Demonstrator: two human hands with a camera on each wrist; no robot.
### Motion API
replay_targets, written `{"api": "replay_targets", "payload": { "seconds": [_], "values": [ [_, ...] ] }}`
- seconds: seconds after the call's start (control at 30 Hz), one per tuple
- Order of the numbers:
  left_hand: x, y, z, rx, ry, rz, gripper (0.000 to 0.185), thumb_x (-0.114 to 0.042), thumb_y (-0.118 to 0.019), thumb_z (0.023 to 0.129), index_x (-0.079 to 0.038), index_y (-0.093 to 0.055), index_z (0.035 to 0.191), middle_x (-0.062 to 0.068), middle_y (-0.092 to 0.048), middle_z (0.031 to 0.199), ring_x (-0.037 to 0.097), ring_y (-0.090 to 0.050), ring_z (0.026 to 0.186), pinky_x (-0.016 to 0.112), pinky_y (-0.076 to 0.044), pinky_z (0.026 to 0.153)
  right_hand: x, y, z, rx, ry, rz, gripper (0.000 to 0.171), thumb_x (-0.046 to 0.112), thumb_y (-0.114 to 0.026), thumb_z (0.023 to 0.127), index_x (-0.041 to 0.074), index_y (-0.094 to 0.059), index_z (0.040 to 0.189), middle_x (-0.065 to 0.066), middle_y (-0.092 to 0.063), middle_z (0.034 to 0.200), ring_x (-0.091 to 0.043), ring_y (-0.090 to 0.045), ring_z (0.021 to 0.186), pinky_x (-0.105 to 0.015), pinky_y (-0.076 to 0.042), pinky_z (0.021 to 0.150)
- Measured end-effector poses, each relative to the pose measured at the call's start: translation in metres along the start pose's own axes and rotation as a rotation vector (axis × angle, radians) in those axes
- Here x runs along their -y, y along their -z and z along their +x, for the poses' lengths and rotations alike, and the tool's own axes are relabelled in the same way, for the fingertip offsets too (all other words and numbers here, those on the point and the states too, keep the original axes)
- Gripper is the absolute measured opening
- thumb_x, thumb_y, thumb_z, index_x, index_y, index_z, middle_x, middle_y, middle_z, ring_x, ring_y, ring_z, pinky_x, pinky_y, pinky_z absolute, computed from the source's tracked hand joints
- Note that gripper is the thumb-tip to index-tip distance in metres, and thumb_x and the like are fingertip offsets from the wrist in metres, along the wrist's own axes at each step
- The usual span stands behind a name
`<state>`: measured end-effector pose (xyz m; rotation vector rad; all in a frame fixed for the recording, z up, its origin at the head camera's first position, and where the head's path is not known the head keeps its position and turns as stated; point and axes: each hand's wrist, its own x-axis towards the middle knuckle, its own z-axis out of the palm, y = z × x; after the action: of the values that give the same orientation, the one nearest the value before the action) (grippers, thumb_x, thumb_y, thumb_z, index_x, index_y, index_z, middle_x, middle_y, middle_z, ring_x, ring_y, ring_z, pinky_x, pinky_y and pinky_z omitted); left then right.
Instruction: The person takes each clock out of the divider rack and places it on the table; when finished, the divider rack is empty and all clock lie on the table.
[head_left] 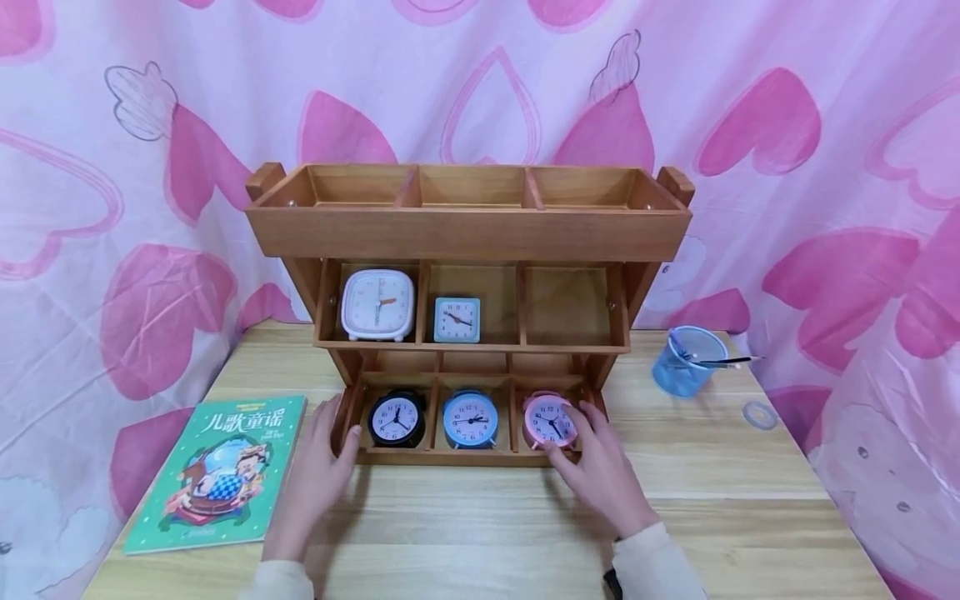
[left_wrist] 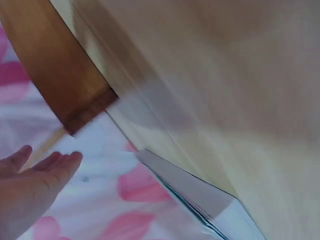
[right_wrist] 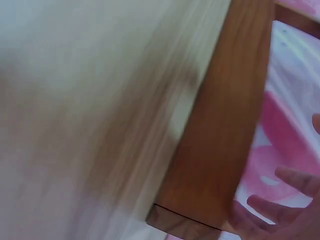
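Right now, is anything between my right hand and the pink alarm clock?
Nothing visible. The right hand sits right at the pink clock in the rack's bottom-right compartment, fingers beside its right edge; whether they touch it is unclear.

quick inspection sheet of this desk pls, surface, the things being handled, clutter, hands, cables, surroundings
surface: light wooden table, bare in front of the shelf.
job's things: three-tier wooden shelf; the top tier looks empty; middle tier holds a white square clock and a small blue square clock, right bay empty; bottom tier holds a black round clock, a blue round clock and a pink round clock.
clutter: green picture book, blue pen cup, tape ring.
hands: left hand open at the shelf's lower left corner; right hand by the pink round clock, grip unclear.
cables: nothing seen.
surroundings: pink heart-print cloth behind.
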<state>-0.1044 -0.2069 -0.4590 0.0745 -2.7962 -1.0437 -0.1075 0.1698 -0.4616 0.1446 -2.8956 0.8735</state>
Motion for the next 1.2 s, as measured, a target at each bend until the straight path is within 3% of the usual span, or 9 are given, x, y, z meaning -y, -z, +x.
{"api": "replay_targets", "payload": {
  "seconds": [0.17,0.27,0.37,0.5,0.67,0.9,1.03,1.2],
  "values": [
    [0.016,0.006,0.021,0.107,0.037,-0.101,0.053,-0.014,-0.039,0.103,0.002,-0.023,0.151,0.034,-0.036,0.145,0.048,-0.041,0.131,0.058,-0.038,0.104,-0.005,-0.015,0.018,0.047,0.041,0.073,0.065,0.035,-0.074,0.084,0.008,-0.051,0.138,-0.022,-0.034,0.148,-0.041,-0.039,0.130,-0.061,-0.043,0.099],
    [0.020,0.005,0.025,0.155,0.056,-0.079,0.050,-0.010,-0.038,0.102,0.002,-0.027,0.150,0.032,-0.038,0.145,0.045,-0.044,0.129,0.056,-0.040,0.103,-0.005,-0.023,0.023,0.051,0.064,0.084,0.062,0.033,-0.074,0.084,0.008,-0.053,0.137,-0.023,-0.036,0.147,-0.044,-0.042,0.126,-0.060,-0.043,0.099],
    [0.021,0.003,0.025,0.173,0.087,-0.018,0.050,-0.011,-0.039,0.102,-0.001,-0.029,0.151,0.030,-0.036,0.148,0.044,-0.040,0.132,0.057,-0.036,0.106,-0.004,-0.028,0.027,0.049,0.052,0.065,0.061,0.033,-0.075,0.083,0.008,-0.055,0.135,-0.022,-0.037,0.145,-0.044,-0.045,0.123,-0.059,-0.044,0.098],
    [0.022,0.002,0.022,0.172,0.141,-0.007,0.051,-0.013,-0.039,0.103,-0.007,-0.027,0.153,0.028,-0.033,0.150,0.044,-0.035,0.136,0.058,-0.031,0.109,0.000,-0.030,0.031,0.051,0.021,0.041,0.058,0.033,-0.076,0.081,0.008,-0.059,0.131,-0.021,-0.040,0.141,-0.043,-0.049,0.117,-0.059,-0.046,0.096],
    [0.022,-0.001,0.021,0.161,0.152,0.000,0.051,-0.015,-0.040,0.103,-0.010,-0.029,0.152,0.028,-0.035,0.149,0.042,-0.042,0.132,0.058,-0.036,0.106,0.000,-0.030,0.033,0.022,0.022,0.008,0.052,0.029,-0.078,0.078,0.010,-0.065,0.124,-0.021,-0.045,0.136,-0.042,-0.052,0.111,-0.058,-0.049,0.092],
    [0.020,-0.006,0.025,0.155,0.154,-0.021,0.051,-0.014,-0.041,0.103,-0.010,-0.030,0.152,0.026,-0.035,0.150,0.034,-0.049,0.117,0.052,-0.043,0.098,0.001,-0.019,0.029,-0.121,0.140,0.005,0.046,0.023,-0.081,0.072,0.006,-0.070,0.114,-0.021,-0.052,0.127,-0.039,-0.053,0.110,-0.057,-0.051,0.090],
    [0.020,-0.006,0.025,0.171,0.181,-0.039,0.052,-0.013,-0.039,0.103,-0.010,-0.027,0.153,0.026,-0.032,0.151,0.039,-0.044,0.129,0.055,-0.038,0.105,0.004,-0.005,0.023,-0.176,0.186,0.051,0.047,0.021,-0.082,0.071,0.005,-0.069,0.113,-0.022,-0.050,0.132,-0.040,-0.052,0.114,-0.057,-0.050,0.091],
    [0.020,-0.006,0.024,0.177,0.196,-0.040,0.052,-0.013,-0.039,0.103,-0.010,-0.026,0.153,0.027,-0.031,0.152,0.042,-0.036,0.136,0.057,-0.033,0.108,0.006,0.022,0.010,-0.190,0.141,0.096,0.051,0.020,-0.083,0.072,0.001,-0.067,0.116,-0.025,-0.042,0.142,-0.044,-0.047,0.122,-0.059,-0.048,0.092]
  ]
}}
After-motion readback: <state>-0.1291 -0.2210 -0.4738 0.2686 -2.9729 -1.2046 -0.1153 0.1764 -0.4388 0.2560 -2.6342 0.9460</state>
